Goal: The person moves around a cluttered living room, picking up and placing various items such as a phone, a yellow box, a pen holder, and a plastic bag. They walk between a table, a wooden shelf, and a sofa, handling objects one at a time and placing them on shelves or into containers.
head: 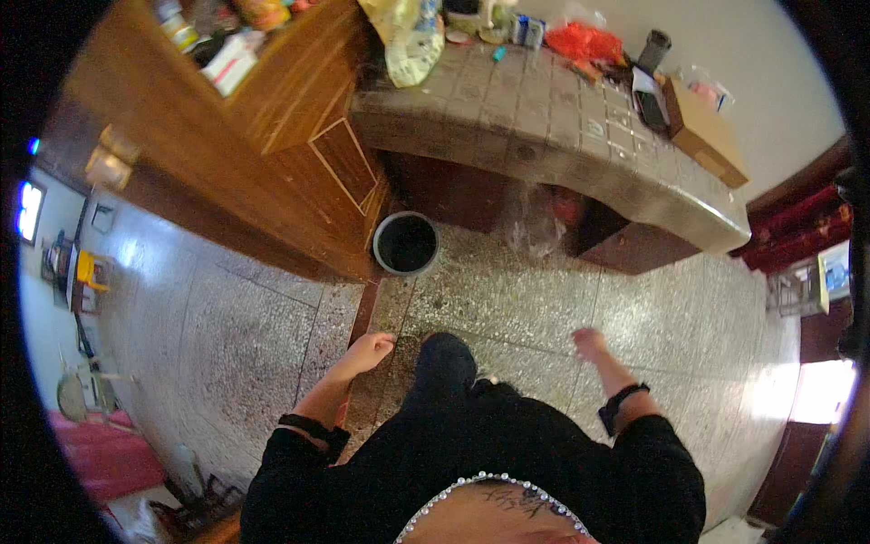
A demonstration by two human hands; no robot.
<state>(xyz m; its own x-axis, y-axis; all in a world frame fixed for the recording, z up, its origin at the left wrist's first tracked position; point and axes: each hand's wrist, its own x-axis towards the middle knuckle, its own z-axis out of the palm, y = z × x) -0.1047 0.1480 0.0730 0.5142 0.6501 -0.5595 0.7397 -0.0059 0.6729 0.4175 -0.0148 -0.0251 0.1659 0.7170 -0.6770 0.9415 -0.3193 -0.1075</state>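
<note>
My left hand [372, 351] hangs above the speckled terrazzo floor [516, 299], its fingers curled in and nothing visible in them. Off to the right and lower than the table, my right hand [590, 343] is blurred by motion. No object shows in it, but its finger shape is unclear. Both hands are apart from any furniture. Ahead of my left hand stands a round bin [406, 243] with a grey rim and a dark inside, close against a wooden cabinet [292, 204]. One dark trouser leg [445, 364] reaches forward between the hands.
A cloth-covered table [469, 115] spans the front, bearing a yellow plastic bag [411, 47], a red plastic bag [586, 42] and a cardboard box [707, 136]. A clear plastic bag [537, 224] hangs below its edge. Far left are a yellow stool [92, 270] and a chair [75, 394].
</note>
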